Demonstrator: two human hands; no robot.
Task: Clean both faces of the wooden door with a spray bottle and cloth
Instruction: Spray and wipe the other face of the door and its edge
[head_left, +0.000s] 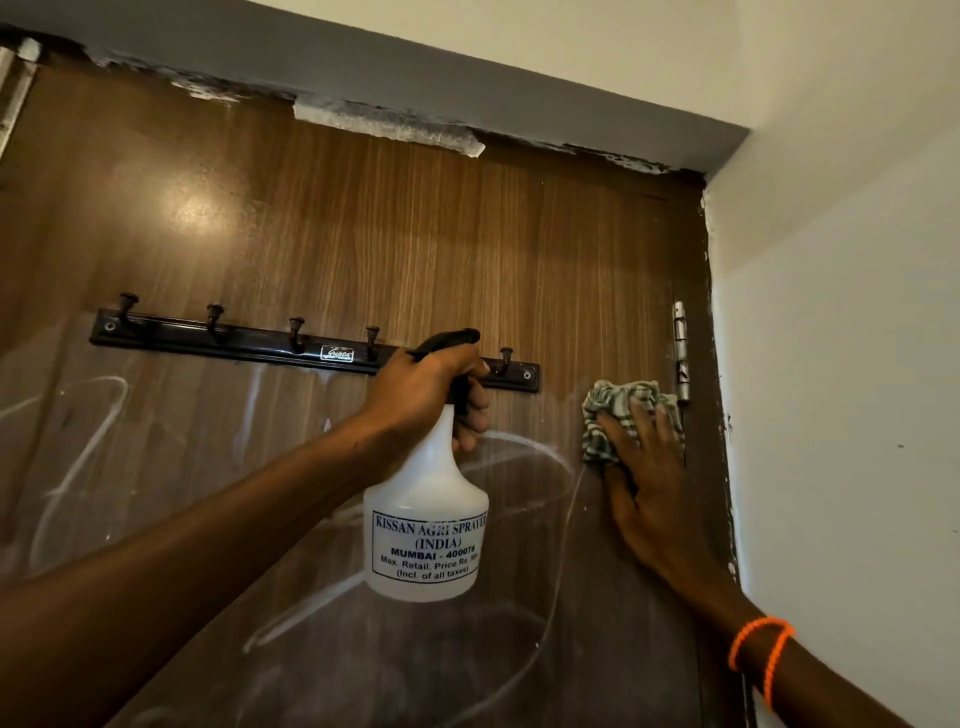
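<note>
The brown wooden door (363, 223) fills the view, with white chalky scribbles across its lower part. My left hand (431, 389) grips the neck of a white spray bottle (426, 525) with a black trigger head, held up in front of the door. My right hand (649, 467) presses a crumpled green-and-white checked cloth (608, 410) flat against the door near its right edge, fingers spread over the cloth.
A dark rail of coat hooks (249, 343) is screwed across the door at hand height. A metal hinge (680, 353) sits just right of the cloth. A white wall (841, 364) stands close on the right. The grey door frame (467, 93) above has peeling paint.
</note>
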